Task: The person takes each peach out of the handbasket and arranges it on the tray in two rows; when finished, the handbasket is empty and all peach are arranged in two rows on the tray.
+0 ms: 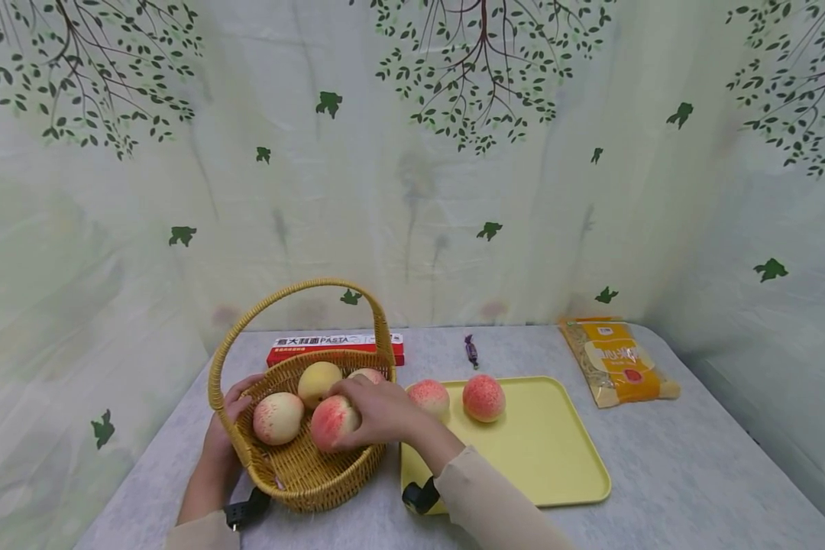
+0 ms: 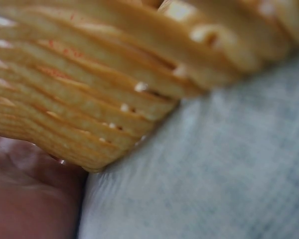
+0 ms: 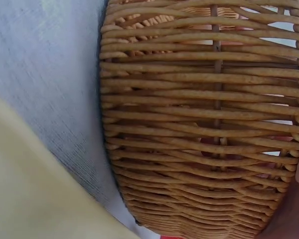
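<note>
A wicker basket (image 1: pixel 323 485) with a tall arched handle stands on the table. My right hand (image 1: pixel 378 412) reaches over its right rim and holds a pink-red peach (image 1: pixel 331 424) inside it. Around that one lie a pale speckled peach (image 1: pixel 277 418), a yellowish peach (image 1: pixel 319 383) and, partly behind my hand, another pink peach (image 1: pixel 367 374). At the left side of the basket, my left hand (image 1: pixel 223 428) grips the rim, its palm against the outer weave (image 2: pixel 89 109) in the left wrist view.
Right of the basket lies a yellow tray (image 1: pixel 543 458) bearing a pink peach (image 1: pixel 429 397) and a redder peach (image 1: pixel 483 398). Behind are a red-and-white pasta box (image 1: pixel 337 341) and a purple wrapped candy (image 1: pixel 470 351). An orange-labelled food bag (image 1: pixel 619 363) rests at the back right.
</note>
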Motion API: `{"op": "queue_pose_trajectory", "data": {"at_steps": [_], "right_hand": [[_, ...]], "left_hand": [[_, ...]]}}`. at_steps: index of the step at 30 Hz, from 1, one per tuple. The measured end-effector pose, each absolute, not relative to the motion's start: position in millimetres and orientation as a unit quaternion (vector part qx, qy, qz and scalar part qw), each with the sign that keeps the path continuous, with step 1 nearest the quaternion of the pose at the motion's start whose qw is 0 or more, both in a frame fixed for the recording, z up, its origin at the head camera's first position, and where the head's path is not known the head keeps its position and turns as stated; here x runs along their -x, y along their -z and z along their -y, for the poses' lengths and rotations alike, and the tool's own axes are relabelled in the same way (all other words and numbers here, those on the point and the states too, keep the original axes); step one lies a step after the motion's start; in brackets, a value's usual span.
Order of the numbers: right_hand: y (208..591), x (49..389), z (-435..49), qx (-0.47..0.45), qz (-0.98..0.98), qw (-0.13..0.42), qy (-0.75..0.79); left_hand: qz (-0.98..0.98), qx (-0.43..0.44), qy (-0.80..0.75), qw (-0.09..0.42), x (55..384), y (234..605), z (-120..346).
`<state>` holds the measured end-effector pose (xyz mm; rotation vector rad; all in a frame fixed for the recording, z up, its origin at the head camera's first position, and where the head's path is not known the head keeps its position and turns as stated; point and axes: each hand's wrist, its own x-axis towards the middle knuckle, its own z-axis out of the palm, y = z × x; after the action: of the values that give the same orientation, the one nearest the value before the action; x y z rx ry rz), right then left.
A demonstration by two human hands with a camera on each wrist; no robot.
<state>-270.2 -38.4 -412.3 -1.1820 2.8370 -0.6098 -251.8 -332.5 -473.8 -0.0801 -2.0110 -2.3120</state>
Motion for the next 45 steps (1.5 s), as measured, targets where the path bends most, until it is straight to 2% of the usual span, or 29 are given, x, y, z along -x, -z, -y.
{"op": "queue_pose_trajectory", "data": {"at_steps": [23, 37, 45], "right_hand": [[421.5, 252.2, 24.8, 0.352, -0.859, -0.033, 0.37], [416.0, 235.5, 16.9, 0.364, -0.775, 0.001, 0.517], [420.2, 228.9, 6.4, 0.357, -0.758, -0.004, 0.546]], "left_hand": [[0.67, -0.013, 0.742, 0.023, 251.1, 470.2, 331.9], [0.675, -0.009, 0.738, 0.021, 249.6, 470.6, 333.4], [0.67, 0.004, 0.742, 0.028, 250.4, 471.1, 333.3]]}}
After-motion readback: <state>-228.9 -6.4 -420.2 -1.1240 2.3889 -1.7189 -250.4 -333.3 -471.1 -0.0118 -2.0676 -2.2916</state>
